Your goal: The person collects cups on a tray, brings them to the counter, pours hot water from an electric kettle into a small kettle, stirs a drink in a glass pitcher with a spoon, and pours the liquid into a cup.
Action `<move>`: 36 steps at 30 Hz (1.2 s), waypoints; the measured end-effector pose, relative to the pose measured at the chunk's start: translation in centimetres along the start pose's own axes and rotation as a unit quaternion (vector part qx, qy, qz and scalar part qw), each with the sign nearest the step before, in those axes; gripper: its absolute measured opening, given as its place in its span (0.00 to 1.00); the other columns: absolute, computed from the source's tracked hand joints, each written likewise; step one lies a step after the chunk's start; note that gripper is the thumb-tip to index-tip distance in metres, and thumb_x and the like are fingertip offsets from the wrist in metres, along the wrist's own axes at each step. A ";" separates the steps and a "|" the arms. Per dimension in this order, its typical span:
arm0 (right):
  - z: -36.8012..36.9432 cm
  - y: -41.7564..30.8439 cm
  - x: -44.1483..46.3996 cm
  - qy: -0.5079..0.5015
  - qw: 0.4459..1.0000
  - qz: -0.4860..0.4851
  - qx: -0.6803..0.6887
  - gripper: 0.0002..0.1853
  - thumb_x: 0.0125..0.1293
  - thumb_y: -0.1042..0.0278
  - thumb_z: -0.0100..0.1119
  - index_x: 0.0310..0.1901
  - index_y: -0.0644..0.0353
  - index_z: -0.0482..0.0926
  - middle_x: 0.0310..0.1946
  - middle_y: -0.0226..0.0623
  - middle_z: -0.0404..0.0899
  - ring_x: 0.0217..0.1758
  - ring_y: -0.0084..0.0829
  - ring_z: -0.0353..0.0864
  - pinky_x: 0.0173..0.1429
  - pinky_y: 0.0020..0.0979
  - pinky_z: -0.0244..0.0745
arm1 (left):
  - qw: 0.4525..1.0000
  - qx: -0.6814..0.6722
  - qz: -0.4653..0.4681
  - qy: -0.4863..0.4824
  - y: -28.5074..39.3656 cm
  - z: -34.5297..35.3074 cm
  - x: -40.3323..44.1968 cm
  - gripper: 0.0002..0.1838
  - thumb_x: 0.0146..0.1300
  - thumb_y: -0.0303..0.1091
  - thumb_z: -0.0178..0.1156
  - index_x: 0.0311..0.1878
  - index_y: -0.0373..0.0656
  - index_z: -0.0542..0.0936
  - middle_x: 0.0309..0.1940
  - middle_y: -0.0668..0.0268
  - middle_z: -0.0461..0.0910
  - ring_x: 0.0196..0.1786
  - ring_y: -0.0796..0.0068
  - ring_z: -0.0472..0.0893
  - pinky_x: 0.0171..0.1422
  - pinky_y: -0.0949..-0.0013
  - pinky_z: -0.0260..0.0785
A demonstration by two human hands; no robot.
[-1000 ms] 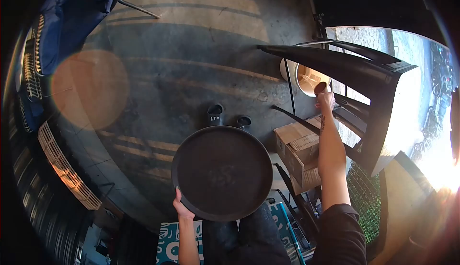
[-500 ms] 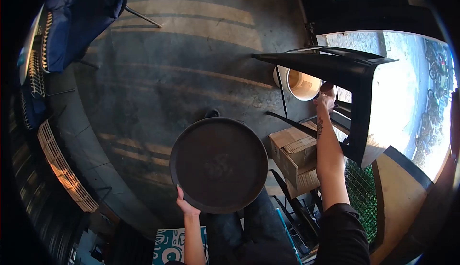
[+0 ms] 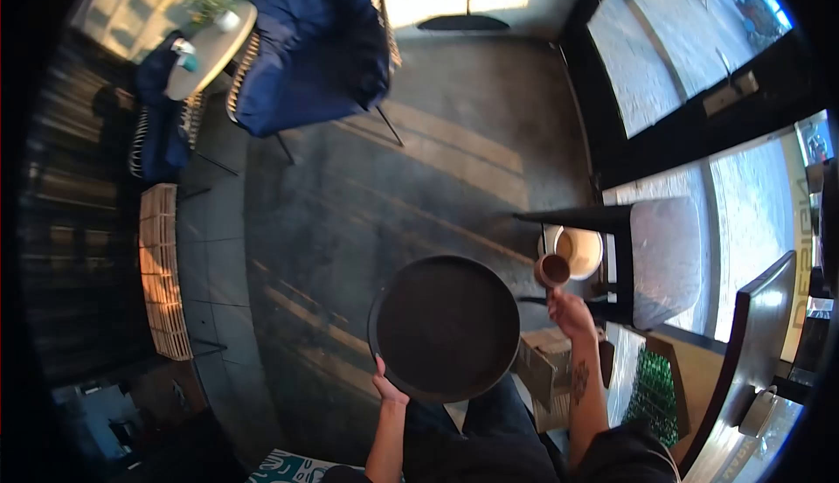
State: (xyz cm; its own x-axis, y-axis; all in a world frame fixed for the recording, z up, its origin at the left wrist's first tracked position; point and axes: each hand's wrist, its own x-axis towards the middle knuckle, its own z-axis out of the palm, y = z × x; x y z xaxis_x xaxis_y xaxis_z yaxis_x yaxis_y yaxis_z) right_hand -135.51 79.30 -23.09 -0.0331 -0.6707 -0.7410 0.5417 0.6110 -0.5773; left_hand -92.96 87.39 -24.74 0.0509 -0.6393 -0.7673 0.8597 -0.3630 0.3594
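Note:
My left hand grips the near rim of a round dark serving tray, thumb on top and the other fingers hidden beneath. Nothing lies on the tray, which is held out over the floor. My right hand is closed on a small brown cup, its mouth turned up toward me. The cup is just to the right of the tray, apart from it. Beyond the cup, a white bucket stands on the floor, partly hidden by the cup and a black chair or stool.
Open cardboard boxes sit below my right forearm. At the far left are a navy cushioned chair and a round table with a potted plant. A slatted rattan piece stands left. Windows line the right side.
My right hand has drawn the cup back from beside the black seat toward the tray. The view has swung, bringing more of the blue chair and table in. My left hand still holds the tray.

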 end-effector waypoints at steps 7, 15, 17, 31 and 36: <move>19.8 0.1 -11.4 -0.180 0.967 0.060 -0.169 0.11 0.72 0.61 0.54 0.41 0.61 0.77 0.29 0.32 0.79 0.27 0.24 0.81 0.33 0.24 0.78 | 0.989 -0.101 0.058 -0.092 5.7 0.1 -4.5 0.31 0.71 0.54 0.49 0.64 0.35 0.70 0.61 0.57 0.74 0.63 0.53 0.73 0.70 0.53 0.62; 39.5 5.0 -17.4 -0.469 0.773 0.056 -0.423 0.17 0.74 0.56 0.52 0.42 0.64 0.78 0.27 0.32 0.80 0.28 0.22 0.82 0.32 0.22 0.78 | 0.935 -0.222 0.205 -0.186 16.7 -1.4 -16.6 0.31 0.74 0.52 0.41 0.69 0.37 0.63 0.68 0.55 0.67 0.68 0.51 0.68 0.72 0.49 0.58; 44.0 6.9 -20.1 -0.498 0.737 0.062 -0.452 0.17 0.74 0.55 0.52 0.42 0.65 0.79 0.27 0.32 0.80 0.28 0.22 0.83 0.33 0.22 0.79 | 0.932 -0.252 0.222 -0.140 18.4 -4.5 -19.3 0.32 0.73 0.53 0.41 0.69 0.37 0.63 0.67 0.54 0.68 0.68 0.51 0.68 0.72 0.49 0.58; 68.6 26.2 -25.3 -0.672 0.493 0.110 -0.542 0.12 0.72 0.66 0.53 0.39 0.68 0.78 0.28 0.37 0.81 0.28 0.26 0.84 0.31 0.24 0.80 | 0.753 -0.457 0.473 0.030 26.3 -18.0 -28.9 0.35 0.66 0.56 0.53 0.69 0.41 0.65 0.64 0.54 0.70 0.65 0.51 0.70 0.70 0.47 0.60; 79.1 34.3 -26.6 -0.702 0.409 0.125 -0.570 0.12 0.73 0.66 0.51 0.38 0.67 0.78 0.28 0.38 0.81 0.27 0.27 0.84 0.32 0.25 0.80 | 0.689 -0.499 0.518 0.095 32.1 -23.8 -28.4 0.35 0.65 0.56 0.54 0.67 0.40 0.67 0.64 0.54 0.71 0.63 0.50 0.71 0.69 0.47 0.61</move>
State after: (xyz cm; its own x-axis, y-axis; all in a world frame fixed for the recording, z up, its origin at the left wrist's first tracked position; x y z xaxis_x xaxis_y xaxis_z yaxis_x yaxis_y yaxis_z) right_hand -49.58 84.80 3.93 0.8510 0.3812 -0.3613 -0.3895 -0.0034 -0.9210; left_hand -54.73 110.09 -4.05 0.8831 -0.0710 -0.4637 0.2296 0.9274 0.2953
